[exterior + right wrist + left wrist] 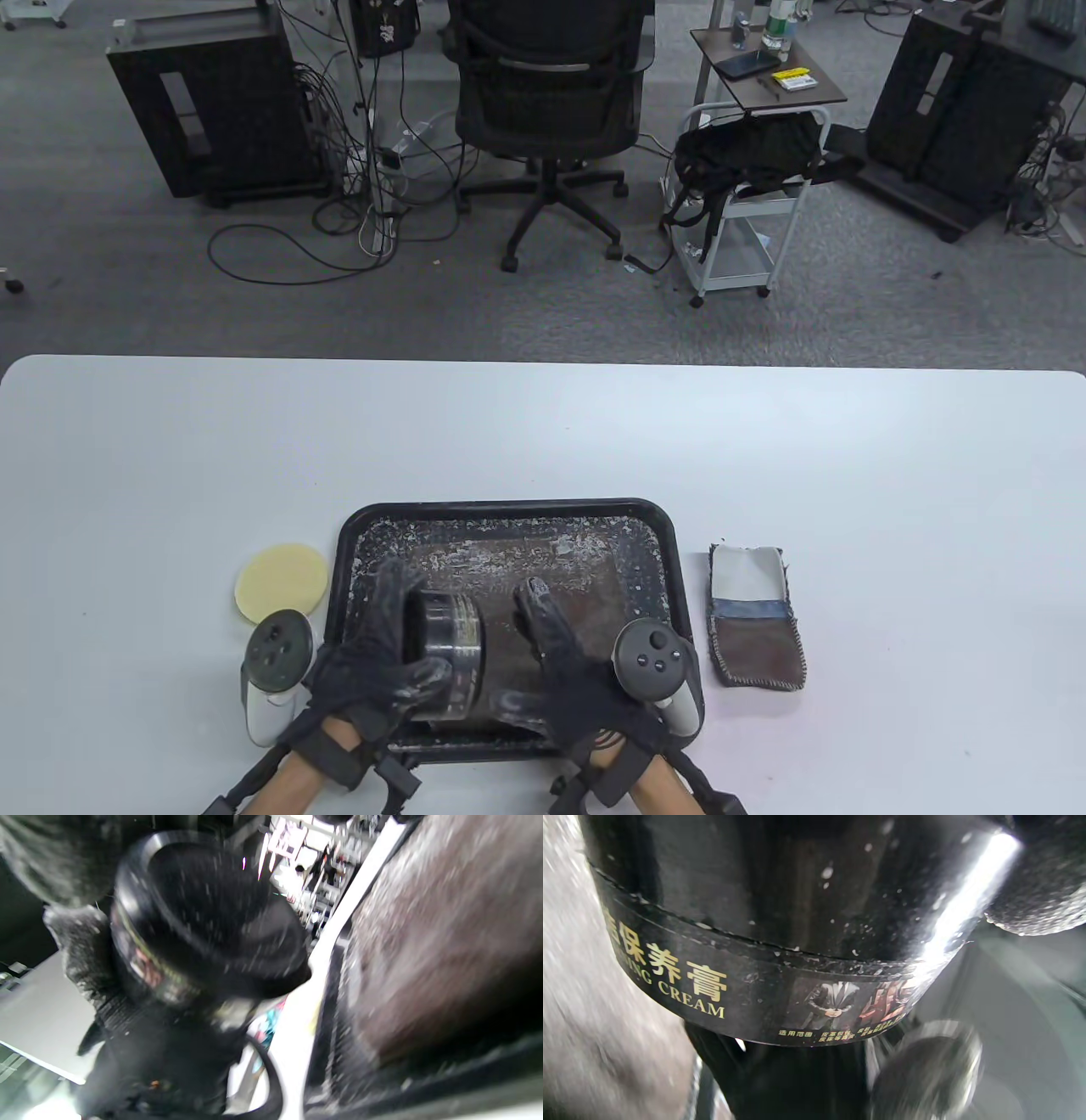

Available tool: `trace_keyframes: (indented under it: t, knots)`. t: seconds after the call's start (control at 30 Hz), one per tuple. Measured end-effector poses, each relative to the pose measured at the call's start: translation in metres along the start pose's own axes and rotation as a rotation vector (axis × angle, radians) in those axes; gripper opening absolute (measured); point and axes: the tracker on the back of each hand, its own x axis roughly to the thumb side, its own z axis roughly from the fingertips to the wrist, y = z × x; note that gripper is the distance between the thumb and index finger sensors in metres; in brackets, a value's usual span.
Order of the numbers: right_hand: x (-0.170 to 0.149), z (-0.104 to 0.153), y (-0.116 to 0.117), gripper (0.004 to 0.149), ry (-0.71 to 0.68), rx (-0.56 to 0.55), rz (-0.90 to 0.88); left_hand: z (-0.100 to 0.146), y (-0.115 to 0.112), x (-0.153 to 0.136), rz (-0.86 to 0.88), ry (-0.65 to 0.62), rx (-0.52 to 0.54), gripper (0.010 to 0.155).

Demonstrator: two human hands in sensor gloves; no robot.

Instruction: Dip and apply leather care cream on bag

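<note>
A black jar of leather cream point(454, 645) lies tilted on its side above the tray, and my left hand point(414, 630) grips it, fingers over the top and thumb underneath. Its gold-lettered label point(687, 984) fills the left wrist view. The lid point(199, 925) faces right and looks closed. My right hand point(543, 628) is just right of the jar, fingers straight and holding nothing, with a small gap to the lid. The brown leather bag point(585, 594) lies flat in the black tray point(509, 508), flecked with white, and appears blurred as the bag point(432, 942) in the right wrist view.
A round yellow sponge pad point(282, 583) lies on the white table left of the tray. A folded cloth point(755, 615) in white, blue and brown lies to the tray's right. Beyond the table's far edge stand an office chair point(547, 102) and carts.
</note>
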Motion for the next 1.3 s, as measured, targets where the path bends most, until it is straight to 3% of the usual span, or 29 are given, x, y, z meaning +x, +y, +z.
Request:
trace_keyframes:
  t: [0.13, 0.23, 0.43, 1.2, 1.3]
  knots:
    - [-0.007, -0.001, 0.014, 0.117, 0.002, 0.115, -0.210, -0.001, -0.019, 0.002, 0.037, -0.083, -0.043, 0.116]
    - [-0.009, -0.002, 0.021, 0.120, 0.004, 0.143, -0.237, 0.001, -0.026, -0.001, 0.072, -0.103, -0.042, 0.112]
    - [-0.018, -0.004, 0.023, 0.122, 0.017, 0.065, -0.279, 0.001, -0.029, -0.014, 0.108, -0.056, -0.029, 0.109]
    - [-0.010, -0.001, 0.024, 0.124, 0.007, -0.033, -0.157, 0.000, -0.025, -0.021, 0.170, 0.011, -0.047, 0.107]
    - [-0.004, 0.001, 0.026, 0.124, -0.032, -0.047, -0.070, 0.002, -0.025, -0.024, 0.217, 0.048, -0.054, 0.107]
